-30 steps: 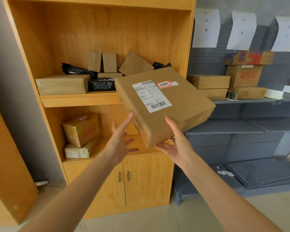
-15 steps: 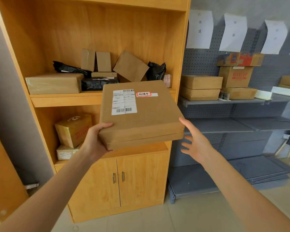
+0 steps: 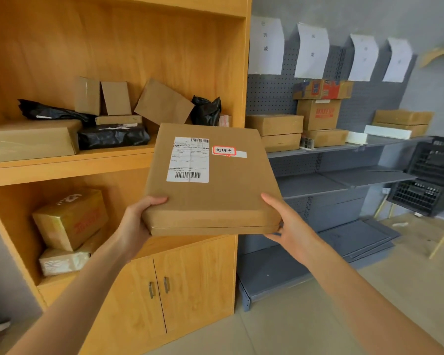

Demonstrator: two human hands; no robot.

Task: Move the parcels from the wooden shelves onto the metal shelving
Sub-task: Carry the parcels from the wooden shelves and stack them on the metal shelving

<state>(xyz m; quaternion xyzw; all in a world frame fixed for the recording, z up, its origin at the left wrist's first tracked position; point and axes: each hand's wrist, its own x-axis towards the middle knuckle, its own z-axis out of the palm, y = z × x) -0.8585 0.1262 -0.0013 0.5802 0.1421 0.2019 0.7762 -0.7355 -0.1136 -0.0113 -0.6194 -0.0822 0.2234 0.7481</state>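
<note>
In front of the wooden shelves (image 3: pixel 113 160), you hold the flat cardboard parcel (image 3: pixel 210 180) level in mid-air, label up, likely so its red-framed sticker (image 3: pixel 224 150) stays readable. Your left hand (image 3: pixel 136 224) clamps the near left corner, thumb on top; your right hand (image 3: pixel 290 226) cups the near right corner, fingers underneath. The two-handed support suits its broad shape. The metal shelving (image 3: pixel 344 180) lies just right, middle tier bare.

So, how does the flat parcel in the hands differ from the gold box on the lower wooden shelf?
The flat parcel is wide, thin and plain brown; the gold box is blockier, shiny, with red print. The parcel carries a white shipping label and is held by the left hand and right hand; the box rests on another parcel. Both are cardboard.
</note>
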